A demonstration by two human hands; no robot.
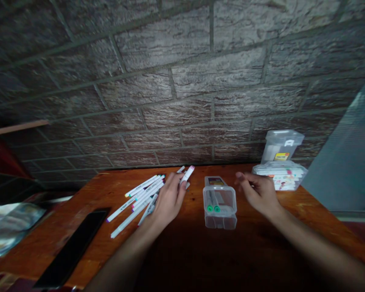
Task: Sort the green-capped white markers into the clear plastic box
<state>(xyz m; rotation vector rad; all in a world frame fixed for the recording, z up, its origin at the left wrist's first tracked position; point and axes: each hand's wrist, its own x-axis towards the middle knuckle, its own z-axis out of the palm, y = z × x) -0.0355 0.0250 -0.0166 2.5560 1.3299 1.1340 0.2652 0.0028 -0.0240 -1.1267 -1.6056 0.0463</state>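
Observation:
My left hand [169, 196] is closed round a white marker [188, 173] with a pinkish end, which points up and to the right. Beside and partly under that hand lies a loose pile of white markers [149, 190] with coloured ends. A clear plastic case [220, 221] lies in the middle of the table with its lid end open towards me. Two markers with green ends [213, 208] rest inside it. My right hand [260, 192] hovers to the right of the case, its fingers curved and apart, with nothing visible in them.
At the back right a clear upright container [280, 146] with a yellow label stands behind a clear packet [287, 176] of printed items. A long black flat object [74, 247] lies at the left of the wooden table [176, 259]. A brick wall [188, 134] rises behind.

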